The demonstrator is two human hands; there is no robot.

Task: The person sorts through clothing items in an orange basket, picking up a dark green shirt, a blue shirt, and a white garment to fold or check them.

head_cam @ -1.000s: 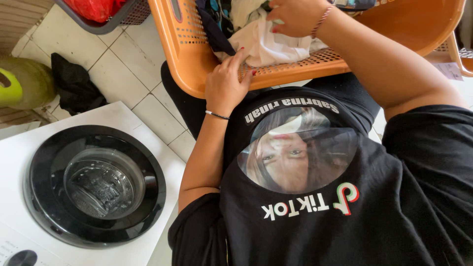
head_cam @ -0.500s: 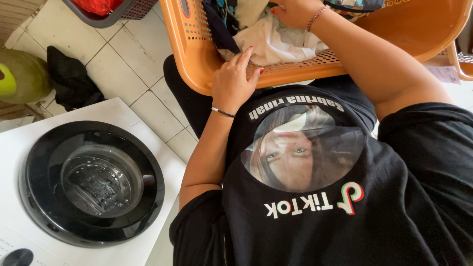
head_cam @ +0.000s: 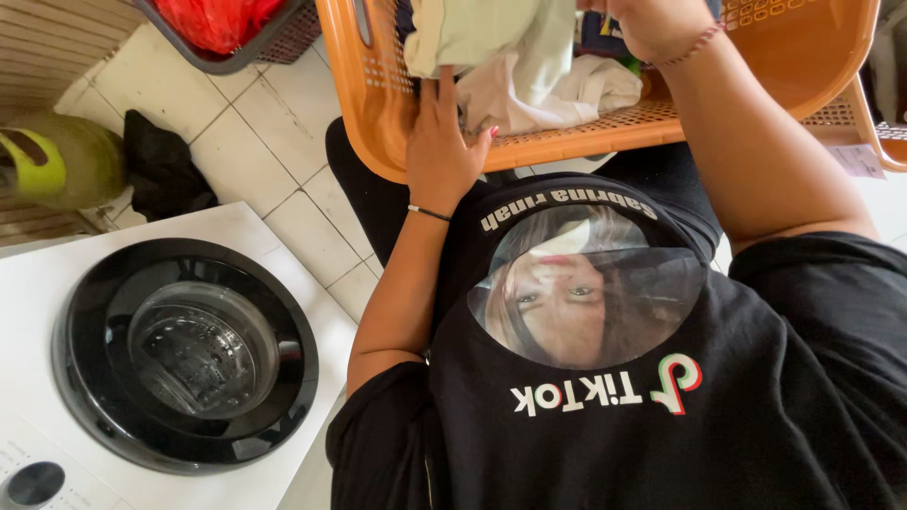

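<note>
Since a second ago a pale green garment [head_cam: 487,33] has come up out of the pile: your right hand [head_cam: 652,24], which was pressed into the white cloth [head_cam: 557,90], has lifted to the top edge of the view, and your left hand [head_cam: 442,142] has slid from the near rim of the orange laundry basket [head_cam: 605,132] up its wall. Your left hand now lies flat and open, fingers straight, fingertips just touching the garment's lower edge, gripping nothing. Your right hand is cut off by the frame, so you cannot tell how far it is closed, though it seems to be what holds the garment up. The garment hangs directly beyond your left fingertips and to the left of your right hand, its long axis running across between them; your left hand is the nearer to its free edge. Below your left elbow sits the white washing machine [head_cam: 283,283] with its dark round door [head_cam: 184,354].
</note>
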